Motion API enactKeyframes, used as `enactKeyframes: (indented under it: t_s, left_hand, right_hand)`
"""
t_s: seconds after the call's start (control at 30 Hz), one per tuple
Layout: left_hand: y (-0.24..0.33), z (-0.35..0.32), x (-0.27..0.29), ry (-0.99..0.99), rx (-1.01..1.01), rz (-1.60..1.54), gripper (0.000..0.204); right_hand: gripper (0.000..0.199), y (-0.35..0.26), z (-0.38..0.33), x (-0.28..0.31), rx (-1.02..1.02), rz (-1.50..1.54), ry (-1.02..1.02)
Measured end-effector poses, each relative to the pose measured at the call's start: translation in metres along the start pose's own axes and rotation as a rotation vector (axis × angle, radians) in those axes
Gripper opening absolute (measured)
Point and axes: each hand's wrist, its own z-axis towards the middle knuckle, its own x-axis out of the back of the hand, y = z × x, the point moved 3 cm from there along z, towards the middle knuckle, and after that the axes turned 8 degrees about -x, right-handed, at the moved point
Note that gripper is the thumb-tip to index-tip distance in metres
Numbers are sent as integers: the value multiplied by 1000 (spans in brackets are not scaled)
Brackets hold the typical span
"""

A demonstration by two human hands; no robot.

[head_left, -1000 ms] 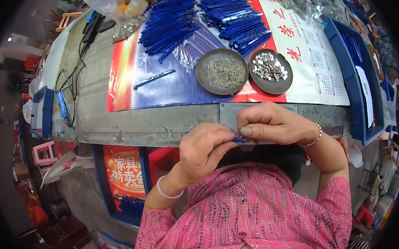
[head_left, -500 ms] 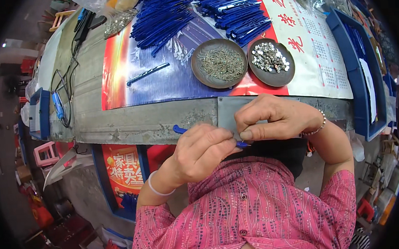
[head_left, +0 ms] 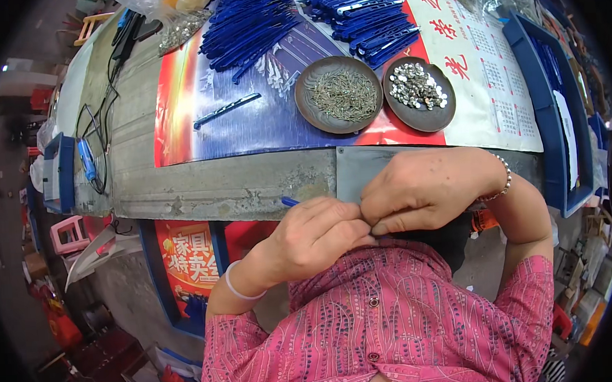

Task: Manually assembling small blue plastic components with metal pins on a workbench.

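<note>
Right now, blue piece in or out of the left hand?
In: one end of the blue piece juts from the left hand; rest is hidden.

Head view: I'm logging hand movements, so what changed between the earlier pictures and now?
The right hand and left hand shifted slightly toward the pink shirt and drew together, hiding one end of the held blue strip; its other end pokes out past the left hand. The pin dish and disc dish stayed put.
</note>
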Motion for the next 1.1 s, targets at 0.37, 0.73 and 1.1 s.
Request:
enactKeyframes:
  t_s: [0.37, 0.73, 1.1]
  left_hand:
    - [-4, -2, -15, -11, 97, 83, 25]
    - [-1, 3, -19, 42, 139, 90, 30]
    - [9, 3, -24, 103, 240, 91, 29]
  right_hand:
    - [12, -34, -17, -35, -280, -884, 486]
    - [23, -19, -26, -47, -228, -792, 619]
    - [20, -2, -59, -43, -223, -212, 772]
